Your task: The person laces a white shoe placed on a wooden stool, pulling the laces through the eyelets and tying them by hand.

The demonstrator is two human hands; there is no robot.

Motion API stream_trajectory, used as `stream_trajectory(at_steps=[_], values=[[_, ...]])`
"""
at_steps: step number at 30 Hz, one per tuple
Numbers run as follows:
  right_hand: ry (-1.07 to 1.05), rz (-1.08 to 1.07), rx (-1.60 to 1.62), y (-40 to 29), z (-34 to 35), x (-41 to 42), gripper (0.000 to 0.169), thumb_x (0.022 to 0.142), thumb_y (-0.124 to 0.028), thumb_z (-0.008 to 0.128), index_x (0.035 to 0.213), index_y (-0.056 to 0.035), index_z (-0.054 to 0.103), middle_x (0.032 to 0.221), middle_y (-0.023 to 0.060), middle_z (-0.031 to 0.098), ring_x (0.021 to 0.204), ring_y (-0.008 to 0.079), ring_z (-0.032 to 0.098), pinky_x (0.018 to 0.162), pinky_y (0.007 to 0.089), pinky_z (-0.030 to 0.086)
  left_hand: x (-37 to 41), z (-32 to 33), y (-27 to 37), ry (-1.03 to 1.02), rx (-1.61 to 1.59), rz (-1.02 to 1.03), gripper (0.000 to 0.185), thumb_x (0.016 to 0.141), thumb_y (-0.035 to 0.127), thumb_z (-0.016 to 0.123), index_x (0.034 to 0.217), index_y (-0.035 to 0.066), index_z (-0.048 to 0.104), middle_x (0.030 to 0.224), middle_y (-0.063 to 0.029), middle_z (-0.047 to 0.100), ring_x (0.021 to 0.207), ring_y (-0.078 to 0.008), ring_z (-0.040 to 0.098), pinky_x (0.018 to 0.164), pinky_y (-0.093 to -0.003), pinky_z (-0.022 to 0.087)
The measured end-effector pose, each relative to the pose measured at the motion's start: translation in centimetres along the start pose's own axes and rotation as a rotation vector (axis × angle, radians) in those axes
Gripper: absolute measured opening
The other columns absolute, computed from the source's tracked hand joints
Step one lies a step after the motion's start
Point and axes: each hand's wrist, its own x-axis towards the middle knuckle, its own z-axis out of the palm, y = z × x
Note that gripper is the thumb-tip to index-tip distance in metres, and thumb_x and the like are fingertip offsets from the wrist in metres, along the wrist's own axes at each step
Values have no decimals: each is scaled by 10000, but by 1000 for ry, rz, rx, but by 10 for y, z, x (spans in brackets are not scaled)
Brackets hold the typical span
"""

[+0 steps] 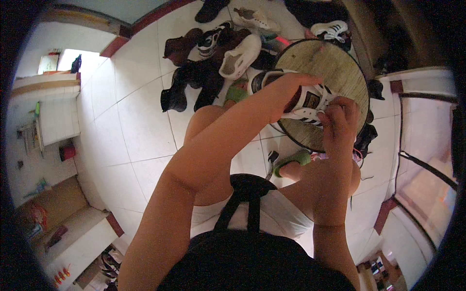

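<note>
A white sneaker with black stripes and white laces [304,109] lies on a round stool with a wood-grain top [346,65], its toe towards the right. My left hand [296,89] reaches over the shoe and rests on its upper side, by the collar and tongue, the fingers stretched out towards the laces. At the lace area, my right hand [336,116] has its fingers bent, pinching the laces near the front. The fingertips of the right hand are partly hidden, and my left hand and forearm cover part of the shoe's opening.
Beyond and left of the stool, several shoes lie on the white tiled floor [138,127], among them a white clog [240,56], dark boots [182,87] and a pale sneaker [255,18]. A striped white sneaker [331,31] sits behind the stool. My feet wear green slippers [300,158].
</note>
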Motion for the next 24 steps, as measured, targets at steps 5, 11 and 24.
stream_trajectory(at_steps=[5,11,24], values=[[46,-247,-29,-28,7,3,225,652,-142,723,798,-86,560,949,99,562,923,343,503,806,458,383,-25,8,-21,86,-604,-32,366,902,320,551,1111,20,557,1024,-139,644,921,-261,637,852,-385,509],[101,-440,185,-95,23,-10,232,665,-117,732,803,-86,549,904,93,558,858,332,516,752,442,413,-116,-13,-75,264,-1045,341,374,885,236,456,1189,21,492,1157,-148,578,1052,-290,575,907,-410,474],[-220,219,1304,-220,17,-46,146,906,-143,555,1019,-54,527,944,84,557,797,212,547,788,347,444,-346,-27,-96,653,-979,1186,506,877,301,385,1268,-20,413,1196,-194,522,1101,-332,525,904,-453,458]])
